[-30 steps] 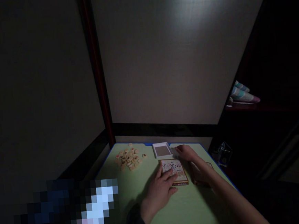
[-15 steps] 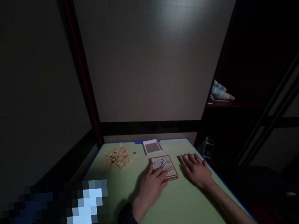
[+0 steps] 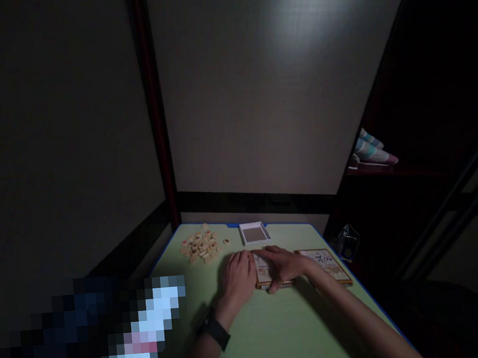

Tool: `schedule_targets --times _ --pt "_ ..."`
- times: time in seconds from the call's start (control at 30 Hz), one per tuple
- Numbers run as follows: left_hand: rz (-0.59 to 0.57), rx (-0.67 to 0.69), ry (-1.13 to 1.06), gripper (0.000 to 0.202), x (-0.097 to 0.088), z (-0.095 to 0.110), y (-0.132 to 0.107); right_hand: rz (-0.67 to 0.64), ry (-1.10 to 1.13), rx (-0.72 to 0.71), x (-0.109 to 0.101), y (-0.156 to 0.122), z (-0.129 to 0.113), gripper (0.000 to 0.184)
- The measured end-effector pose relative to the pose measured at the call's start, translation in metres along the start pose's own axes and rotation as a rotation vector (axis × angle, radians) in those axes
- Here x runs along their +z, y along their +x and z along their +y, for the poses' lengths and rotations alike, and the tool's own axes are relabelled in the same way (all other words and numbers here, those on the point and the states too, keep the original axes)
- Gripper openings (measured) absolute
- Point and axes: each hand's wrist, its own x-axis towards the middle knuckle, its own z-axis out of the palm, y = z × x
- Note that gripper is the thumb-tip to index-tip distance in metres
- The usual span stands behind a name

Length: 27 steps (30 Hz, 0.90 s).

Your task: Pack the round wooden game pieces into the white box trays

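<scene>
- Far left on the green table with the blue edging, there's a loose heap of round, pale wooden-looking pieces. Some have red or dark marks on them, but way too small to read from here.
- Just right of the heap, a single piece sits by itself, dark mark facing up.
- Left hand, black watch on that wrist: fingers together, resting along the left edge of the middle box. Can't tell if they're pressing on it.
- Shallow white tray at the far edge, grey-brown floor showing.
- Middle box lies flat on the table, in front of the tray. Pale top, orange-brown border, dark brushy lettering plus smaller print, mostly covered and too blurry to make out.
- Right hand is draped over that box, thumb spread away from the fingers and down at the near edge. Can't tell if it's actually gripping.
- Right box, flat, similar look, bold dark brush characters on the lid, partly behind the forearm. Can't read those either.
- Off to the right: a shiny see-through package, then striped cloth on a dark shelf.
</scene>
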Motion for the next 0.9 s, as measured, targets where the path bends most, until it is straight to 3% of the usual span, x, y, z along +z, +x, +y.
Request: schedule_targets --times 0.17,0.3,0.4,0.57,0.7,0.9 --pt "-0.04 -0.049 -0.009 0.028 0.006 0.0 0.002 -0.034 -0.002 -0.003 0.007 -0.001 0.01 0.132" --pt "-0.047 -0.039 -0.004 0.033 0.004 0.001 0.002 0.098 -0.006 -0.034 0.017 -0.005 0.007 0.121" --pt "0.068 -0.039 0.082 0.031 -0.002 -0.012 0.007 0.177 -0.017 -0.031 0.025 -0.007 0.003 0.113" --pt "0.318 -0.168 0.304 0.044 -0.011 -0.06 0.02 0.218 -0.019 -0.04 0.036 -0.01 0.006 0.109" --pt "0.238 -0.251 0.348 0.049 -0.002 -0.086 0.02 0.213 -0.019 -0.038 0.038 -0.01 0.008 0.106" --pt "0.209 -0.223 0.302 0.049 0.006 -0.088 0.017 0.176 -0.044 -0.019 0.034 -0.011 0.001 0.107"
